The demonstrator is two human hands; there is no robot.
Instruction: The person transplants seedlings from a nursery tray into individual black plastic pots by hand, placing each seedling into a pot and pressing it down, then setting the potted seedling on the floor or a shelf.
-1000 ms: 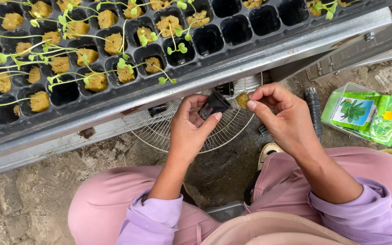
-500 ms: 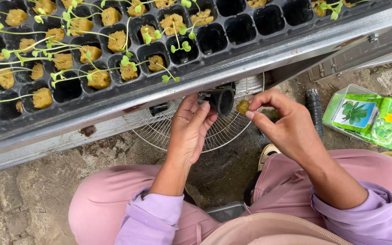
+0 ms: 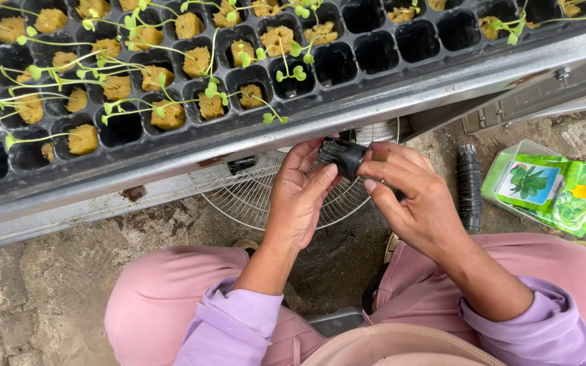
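Fingers point(image 3: 327, 177) of both hands pinch a small black plastic net cup point(image 3: 342, 156) at frame centre, above rough stone floor point(image 3: 49, 271), below the glossy seedling tray point(image 3: 374, 54).

You held a small black cup point(image 3: 344, 156) of matt plastic between the fingers point(image 3: 328, 175) of your left hand point(image 3: 300, 203) and your right hand point(image 3: 412, 203). Above them, the seedling tray point(image 3: 381, 51) was black plastic with a slight sheen, its cells filled with rough, spongy tan plugs point(image 3: 164, 115). The rail point(image 3: 442, 81) beneath it was dull grey metal with rust spots. The fan guard point(image 3: 252, 196) was thin shiny wire. The packet point(image 3: 551, 190) was glossy green plastic film. Your sleeves point(image 3: 239, 318) were soft lilac cloth; the floor point(image 3: 49, 271) was rough concrete.
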